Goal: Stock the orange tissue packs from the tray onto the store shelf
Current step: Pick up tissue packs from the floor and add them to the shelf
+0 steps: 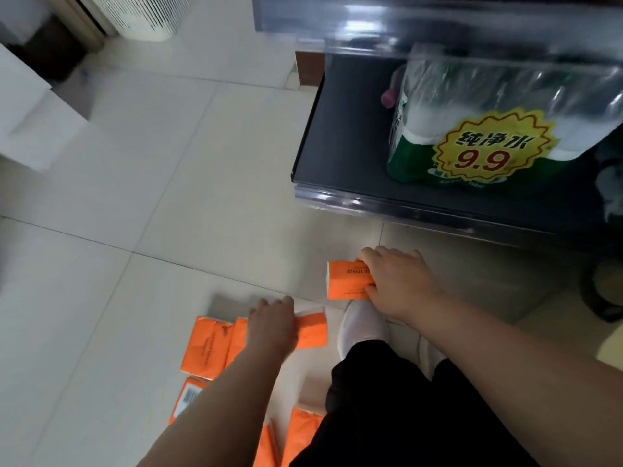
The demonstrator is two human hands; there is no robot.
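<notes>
We are bent low over the pale tiled floor (pixel 168 163), both arms reaching down, and the stocking looks barely under way. Our right hand (pixel 399 281) has its fingers closed around one end of a small orange plastic-wrapped tissue pack (pixel 347 280), thumb on the near edge and fingers over the far edge, holding it clear of the floor just above our white shoe (pixel 362 326). Our left hand (pixel 271 326) lies palm down over a second orange tissue pack (pixel 312 332), fingers curled over its far side; we cannot tell whether it truly grips the pack or only presses on it. Beside it lies a third orange pack with dark print (pixel 205 348), and more orange packs (pixel 303 433) sit nearer our knees, one showing a barcode label (pixel 190 396). They appear to rest on a flat pale tray, though its edge is hard to make out against the tiles. The dark grey metal store shelf (pixel 340 143) to our front right carries a shrink-wrapped bundle of water bottles with a yellow price sticker (pixel 485 129), and no orange pack shows on the visible part of it. We judge that nearly everything remains: at least six packs are off the shelf, and the open stretch left of the water bundle is the likely spot for them.
</notes>
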